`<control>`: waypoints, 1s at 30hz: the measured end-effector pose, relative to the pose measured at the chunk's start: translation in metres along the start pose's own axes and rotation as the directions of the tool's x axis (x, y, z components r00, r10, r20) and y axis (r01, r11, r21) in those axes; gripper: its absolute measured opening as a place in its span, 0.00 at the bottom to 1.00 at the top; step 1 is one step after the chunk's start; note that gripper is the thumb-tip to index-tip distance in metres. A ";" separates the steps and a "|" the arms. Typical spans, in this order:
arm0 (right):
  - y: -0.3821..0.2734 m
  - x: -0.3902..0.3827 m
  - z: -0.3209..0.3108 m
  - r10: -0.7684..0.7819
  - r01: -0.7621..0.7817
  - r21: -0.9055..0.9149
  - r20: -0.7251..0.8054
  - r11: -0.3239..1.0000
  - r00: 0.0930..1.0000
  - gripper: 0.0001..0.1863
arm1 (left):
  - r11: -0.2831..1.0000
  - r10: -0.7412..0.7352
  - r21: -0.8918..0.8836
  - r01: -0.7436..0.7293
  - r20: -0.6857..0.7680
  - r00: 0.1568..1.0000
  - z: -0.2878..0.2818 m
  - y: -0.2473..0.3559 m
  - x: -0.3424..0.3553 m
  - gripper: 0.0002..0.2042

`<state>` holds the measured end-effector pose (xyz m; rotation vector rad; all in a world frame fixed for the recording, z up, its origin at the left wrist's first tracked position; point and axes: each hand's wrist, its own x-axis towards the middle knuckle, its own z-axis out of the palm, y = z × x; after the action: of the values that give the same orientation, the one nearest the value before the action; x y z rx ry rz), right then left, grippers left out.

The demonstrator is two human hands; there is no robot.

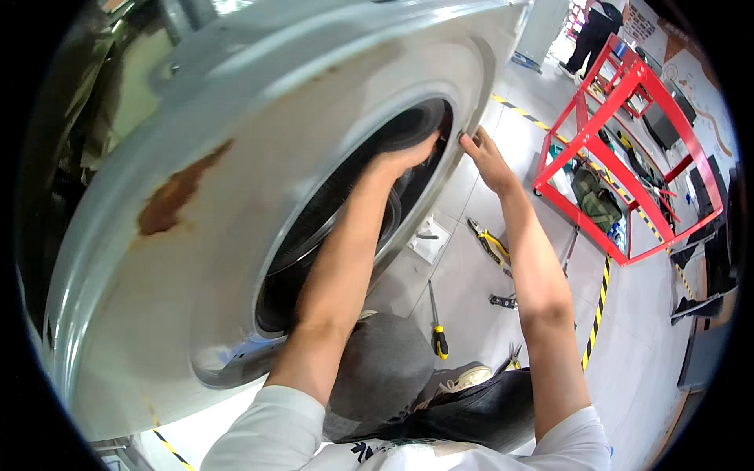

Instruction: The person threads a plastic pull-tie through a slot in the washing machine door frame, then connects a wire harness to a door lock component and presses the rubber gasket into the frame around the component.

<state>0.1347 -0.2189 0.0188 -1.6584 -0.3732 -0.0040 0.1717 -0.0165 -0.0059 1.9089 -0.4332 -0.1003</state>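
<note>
A grey-white washing machine front panel (236, 259) with a brown rust patch and a large round door opening fills the left and middle. Through the opening reaches my left hand (412, 157), closed at the black rubber door seal (412, 129). Part of its fingers is lost behind the dark rubber. Behind the seal lies the drum's dark interior (314, 243), mostly shaded. At the panel's right edge my right hand (488, 161) grips the rim, its thumb toward the front; some of its fingers are hidden.
On the tiled floor lie a screwdriver (439, 334) with a yellow-black handle, yellow-black pliers (488, 242), another pair of pliers (514, 357) and a white square piece (430, 239). A red metal cart (577, 149) stands at right. Striped floor tape (598, 310) runs beside it. A person (594, 39) stands far off.
</note>
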 end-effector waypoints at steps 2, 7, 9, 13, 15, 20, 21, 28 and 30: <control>0.002 -0.004 -0.005 0.009 -0.009 0.005 -0.008 1.000 1.000 0.34 | 0.985 0.007 0.173 0.007 -0.084 0.996 0.009 0.000 0.000 0.26; 0.018 -0.009 -0.029 0.029 -0.026 -0.054 0.055 0.998 0.998 0.39 | 0.982 0.004 0.188 0.021 -0.134 0.991 0.019 0.060 -0.040 0.29; 0.013 -0.007 -0.020 0.032 -0.029 -0.043 0.061 0.999 0.998 0.38 | 0.984 -0.022 0.171 0.044 -0.126 0.992 0.006 0.072 -0.043 0.30; 0.015 -0.008 -0.019 0.025 -0.025 -0.002 -0.008 1.000 1.000 0.30 | 0.995 0.040 0.095 -0.026 -0.143 0.989 -0.002 0.086 -0.051 0.31; 0.016 -0.006 -0.018 0.024 -0.024 0.016 -0.018 1.000 1.000 0.29 | 0.994 0.105 0.050 -0.097 -0.195 0.975 -0.005 0.084 -0.050 0.31; 0.021 -0.004 -0.012 -0.007 0.010 0.056 -0.047 0.998 0.999 0.28 | 0.960 0.205 0.238 -0.149 -0.230 0.951 -0.012 0.060 -0.033 0.31; 0.020 -0.005 -0.012 -0.004 0.006 0.046 -0.044 0.999 0.999 0.28 | 0.952 0.198 0.274 -0.133 -0.223 0.954 -0.013 0.060 -0.031 0.31; 0.020 -0.007 -0.013 -0.005 0.007 0.040 -0.051 0.999 0.999 0.28 | 0.944 0.204 0.304 -0.131 -0.223 0.953 -0.015 0.072 -0.047 0.32; 0.018 -0.007 -0.013 -0.008 0.011 0.043 -0.049 0.999 0.999 0.28 | 0.956 0.154 0.279 -0.092 -0.210 0.966 -0.016 0.076 -0.049 0.31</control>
<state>0.1353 -0.2341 0.0018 -1.6109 -0.3417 -0.0434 0.1118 -0.0094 0.0630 2.1215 -0.4241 0.2731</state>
